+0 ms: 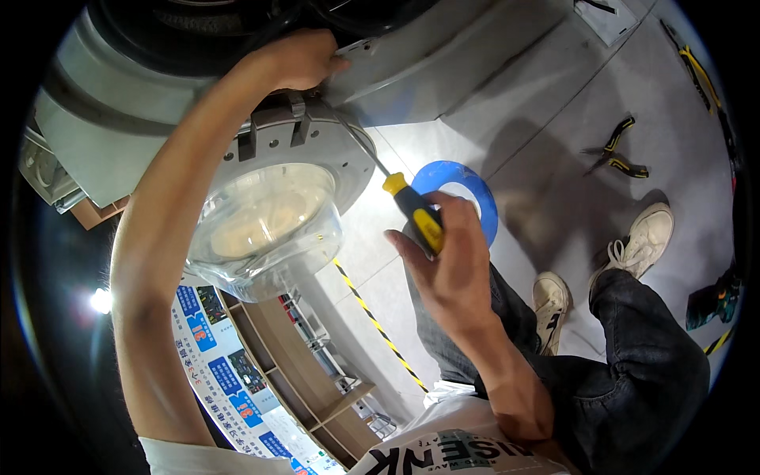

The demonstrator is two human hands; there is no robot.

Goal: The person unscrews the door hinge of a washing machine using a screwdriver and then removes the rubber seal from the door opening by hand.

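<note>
My right hand (pixel 463 269) is closed around the yellow-and-black handle of a screwdriver (pixel 412 207). The long shaft slants up and left, its tip by the hinge (pixel 299 119) of a round glass door (pixel 269 222). That door hangs open from a grey front-loading washing machine (pixel 459 59), its grey ring frame (pixel 348 162) turned toward me. Reaching across from the left, my left hand (pixel 305 59) lies at the edge of the drum opening, just above the hinge. Its fingers are curled, mostly hidden behind the hand; what they grip cannot be made out.
Pliers (pixel 616 152) with yellow-and-black handles lie spread on the tiled floor. A blue-rimmed disc (pixel 488 210) is behind my right hand. Another tool (pixel 701 79) lies at the far right, beyond my shoes (pixel 645 237). A wooden shelf unit (pixel 305 368) stands lower left, near striped floor tape (pixel 380 326).
</note>
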